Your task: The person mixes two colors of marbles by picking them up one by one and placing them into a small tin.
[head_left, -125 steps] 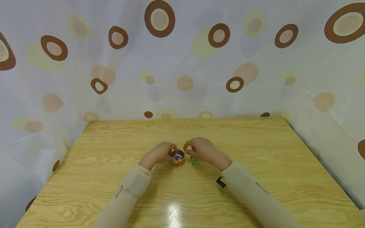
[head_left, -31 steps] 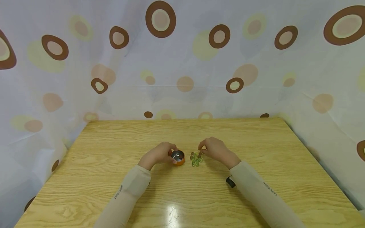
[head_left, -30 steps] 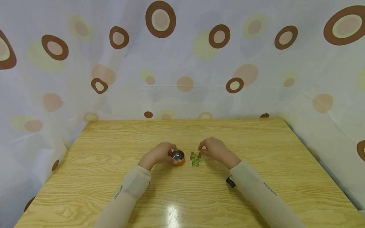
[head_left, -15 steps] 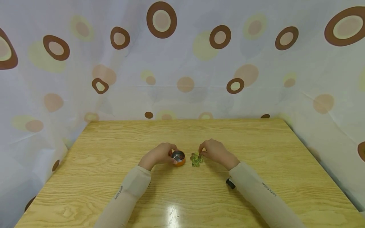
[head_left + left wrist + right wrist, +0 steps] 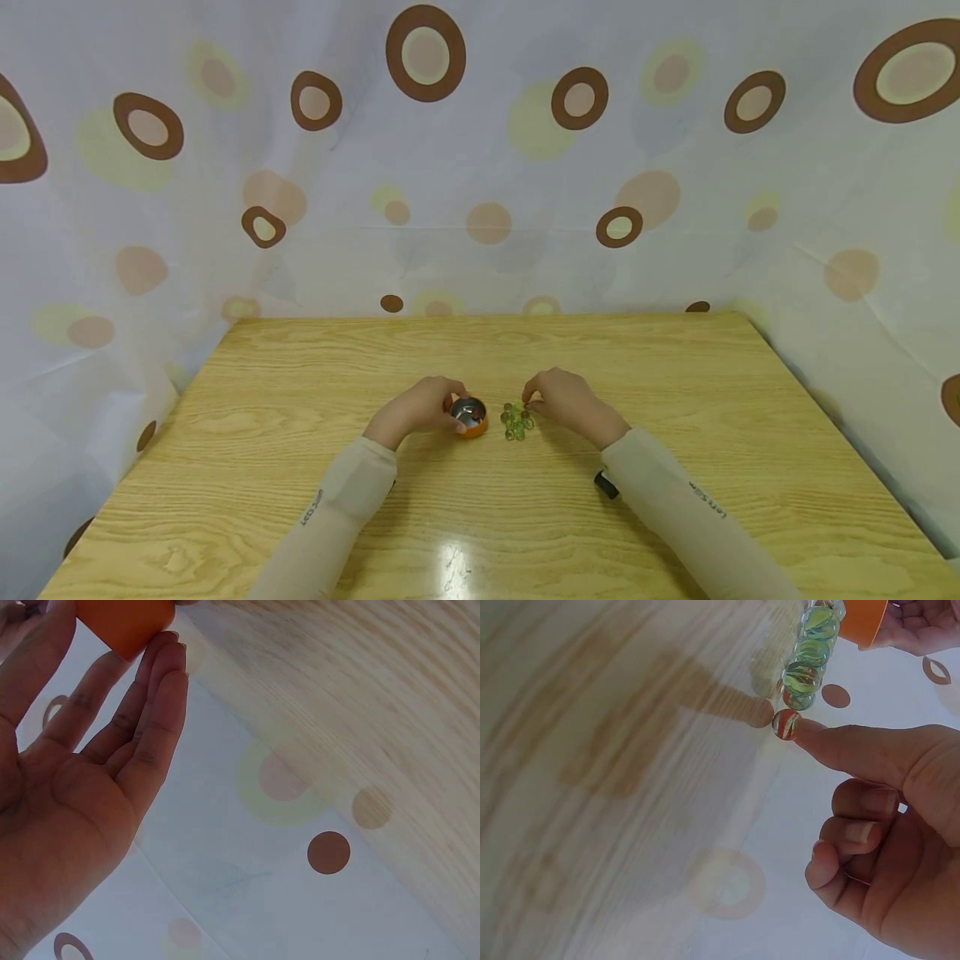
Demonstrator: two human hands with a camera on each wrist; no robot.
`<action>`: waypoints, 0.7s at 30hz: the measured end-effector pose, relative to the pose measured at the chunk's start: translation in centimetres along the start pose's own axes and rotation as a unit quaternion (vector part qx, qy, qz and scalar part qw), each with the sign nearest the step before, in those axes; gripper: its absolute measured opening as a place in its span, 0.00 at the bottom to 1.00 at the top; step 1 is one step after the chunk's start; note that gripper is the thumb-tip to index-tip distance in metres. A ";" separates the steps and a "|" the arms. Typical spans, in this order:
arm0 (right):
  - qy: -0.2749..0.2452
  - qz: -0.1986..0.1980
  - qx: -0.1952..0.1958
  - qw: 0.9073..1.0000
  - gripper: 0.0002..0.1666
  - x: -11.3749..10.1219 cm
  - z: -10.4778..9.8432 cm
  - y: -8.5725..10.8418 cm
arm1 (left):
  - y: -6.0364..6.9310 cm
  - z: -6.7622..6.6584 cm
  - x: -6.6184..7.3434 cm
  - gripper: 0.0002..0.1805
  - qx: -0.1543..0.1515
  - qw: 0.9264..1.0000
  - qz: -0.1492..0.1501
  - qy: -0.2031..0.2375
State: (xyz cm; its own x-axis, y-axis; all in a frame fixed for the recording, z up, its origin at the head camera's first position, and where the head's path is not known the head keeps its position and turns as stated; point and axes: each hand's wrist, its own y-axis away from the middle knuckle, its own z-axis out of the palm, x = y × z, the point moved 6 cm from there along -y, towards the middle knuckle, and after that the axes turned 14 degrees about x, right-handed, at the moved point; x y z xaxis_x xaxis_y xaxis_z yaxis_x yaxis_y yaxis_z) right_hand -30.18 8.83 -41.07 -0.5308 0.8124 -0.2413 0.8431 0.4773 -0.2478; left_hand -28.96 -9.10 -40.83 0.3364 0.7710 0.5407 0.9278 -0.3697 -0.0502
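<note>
My left hand grips the rim of a small orange bowl, thumb on the near side and fingers at the far side. The bowl is steel inside, with something small and reddish in it. In the left wrist view only its orange outer wall shows. To its right lies a cluster of glass marbles with green and yellow swirls. At the cluster's right edge my right hand pinches a red-striped marble. The thumb touches it in the right wrist view; the index fingertip is hidden there.
A wooden table bears everything and ends at a white curtain with brown and yellow circles. A glare spot shines near the front. Both forearms reach in from the near edge in light sleeves.
The right hand was by the bowl's rim at first. It has since moved right and lowered to the marbles' right edge, at a red-striped one. The left hand keeps its grip on the bowl.
</note>
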 end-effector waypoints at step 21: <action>0.002 0.019 -0.003 1.000 0.04 0.2 -0.1 -0.2 | -0.1 0.0 0.0 0.23 -0.002 1.000 0.003 -0.002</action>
State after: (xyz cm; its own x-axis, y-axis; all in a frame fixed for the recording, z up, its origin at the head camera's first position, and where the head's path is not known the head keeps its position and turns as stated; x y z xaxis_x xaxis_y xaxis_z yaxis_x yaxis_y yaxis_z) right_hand -30.48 8.91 -40.97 -0.4980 0.8316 -0.2458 0.8632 0.4481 -0.2327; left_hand -29.09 -9.06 -40.86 0.3431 0.7708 0.5368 0.9249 -0.3770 -0.0499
